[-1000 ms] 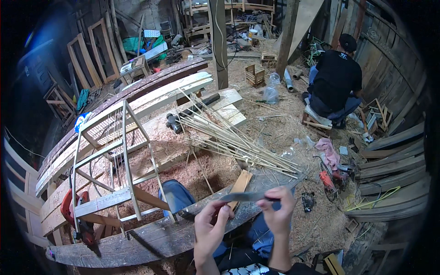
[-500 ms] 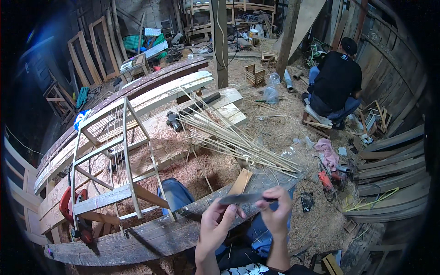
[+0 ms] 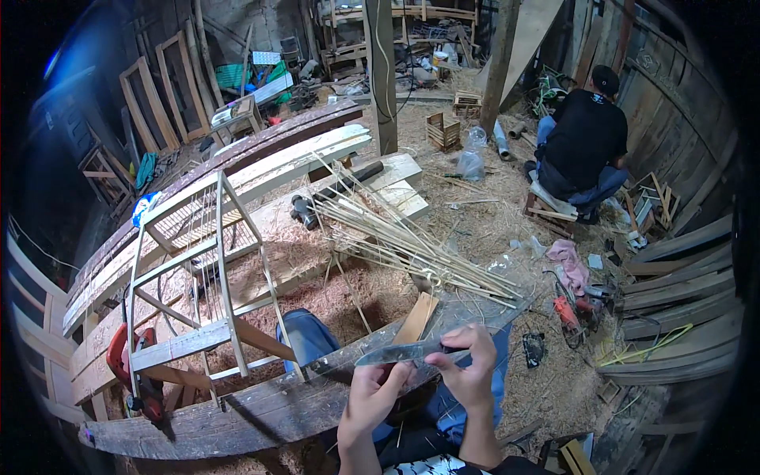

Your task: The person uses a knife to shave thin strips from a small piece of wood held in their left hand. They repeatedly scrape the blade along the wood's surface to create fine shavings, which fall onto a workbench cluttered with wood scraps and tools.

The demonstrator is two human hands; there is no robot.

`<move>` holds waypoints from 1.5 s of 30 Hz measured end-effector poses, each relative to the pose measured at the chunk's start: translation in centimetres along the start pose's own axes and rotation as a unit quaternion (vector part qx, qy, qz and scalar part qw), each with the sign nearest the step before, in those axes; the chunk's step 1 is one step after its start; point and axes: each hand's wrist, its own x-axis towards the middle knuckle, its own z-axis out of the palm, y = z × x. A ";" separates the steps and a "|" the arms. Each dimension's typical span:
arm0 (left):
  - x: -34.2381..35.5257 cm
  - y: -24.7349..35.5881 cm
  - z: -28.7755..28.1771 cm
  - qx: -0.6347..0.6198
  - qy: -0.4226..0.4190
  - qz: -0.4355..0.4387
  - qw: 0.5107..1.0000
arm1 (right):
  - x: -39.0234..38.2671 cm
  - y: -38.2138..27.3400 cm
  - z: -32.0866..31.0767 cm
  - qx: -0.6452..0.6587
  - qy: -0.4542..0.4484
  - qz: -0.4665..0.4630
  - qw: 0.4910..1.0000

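Note:
A knife (image 3: 392, 355) with a broad grey blade is in my right hand (image 3: 469, 370), whose fingers are wrapped round its handle. The blade points left, across the top of my left hand (image 3: 372, 402). My left thumb lies against the blade's lower edge, with the other fingers curled below. Whatever they pinch is hidden or too thin to name. Just beyond the hands, a short wooden board (image 3: 418, 318) leans on the worn bench plank (image 3: 261, 419). Past it lies a bundle of thin, pale sticks (image 3: 427, 249).
A slatted wooden frame (image 3: 226, 265) stands on the left, beside a red power tool (image 3: 119, 356). A hammer-like tool (image 3: 303, 212) lies behind the sticks. To the right are a red-and-grey power tool (image 3: 566, 310) and curved boards (image 3: 681, 324). Another person (image 3: 582, 150) sits far right.
The knife has slid left over my left hand, and its flat side now shows more. My right hand has shifted slightly left with it. The view has shifted a little.

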 end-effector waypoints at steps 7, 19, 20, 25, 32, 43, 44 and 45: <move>-0.6 1.6 -1.3 -0.028 0.010 0.031 0.999 | -0.1 3.1 -3.2 -0.031 0.122 0.130 0.984; -0.5 1.5 -1.5 0.003 -0.025 0.051 0.998 | 0.5 3.7 -2.9 -0.028 0.129 0.187 0.974; -0.4 1.6 -1.5 -0.007 -0.019 0.060 0.998 | 0.2 3.7 -3.7 -0.022 0.144 0.206 0.968; 0.6 0.9 0.3 0.011 0.001 0.014 1.000 | 0.1 0.4 -2.3 0.006 0.039 0.117 0.992; 0.6 0.3 0.0 0.077 -0.032 0.023 0.996 | 0.2 0.6 -1.0 -0.025 0.052 0.190 0.980; 1.0 -0.6 -0.5 0.134 -0.027 0.045 0.990 | 0.5 -2.1 -0.1 0.090 -0.068 0.138 0.984; 1.0 -0.4 -0.4 0.146 -0.012 0.068 0.987 | 0.5 -2.0 -0.2 0.094 -0.061 0.143 0.983; 0.9 -0.1 -0.1 0.093 0.003 0.074 0.993 | 0.4 -2.0 -0.3 0.097 -0.054 0.148 0.983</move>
